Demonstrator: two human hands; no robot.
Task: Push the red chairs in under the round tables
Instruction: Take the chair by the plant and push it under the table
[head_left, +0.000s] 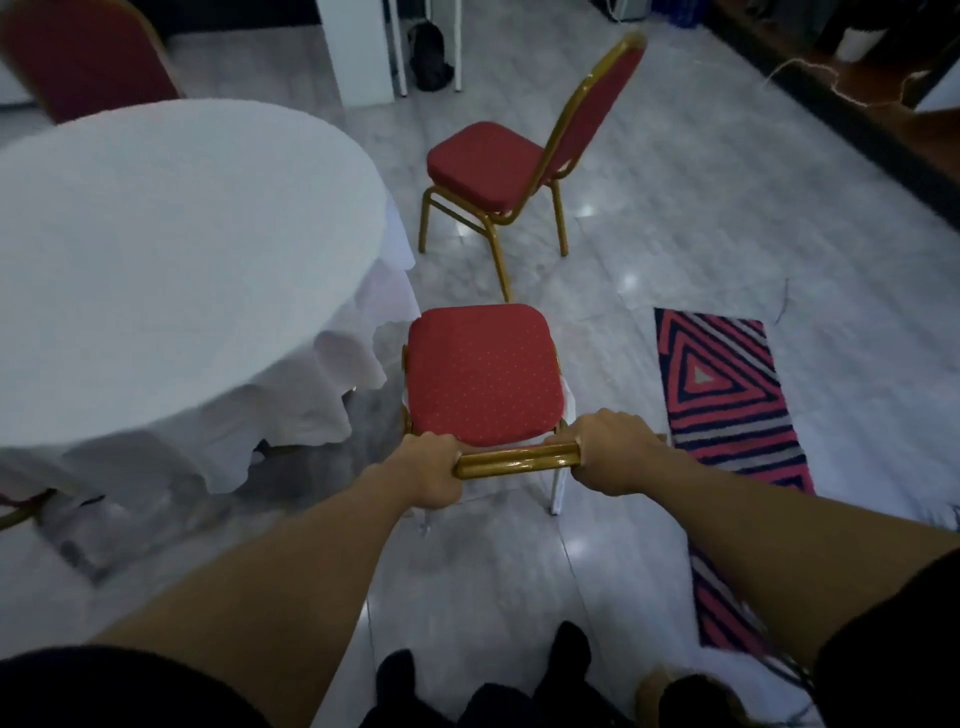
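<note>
A red chair (483, 371) with a gold frame stands right in front of me, its seat just right of the round table (156, 249) draped in a white cloth. My left hand (428, 470) grips the left end of the gold top rail of its back. My right hand (608, 452) grips the right end of the same rail. A second red chair (488, 161) stands farther off on the floor, apart from the table and facing left. A third red chair (83, 57) shows behind the table at the top left.
A red, black and white patterned rug (727, 395) lies on the marble floor to the right. A white pillar (358, 52) and a dark bag (431, 54) stand at the back. A dark ledge with a cable runs along the far right. My feet show at the bottom.
</note>
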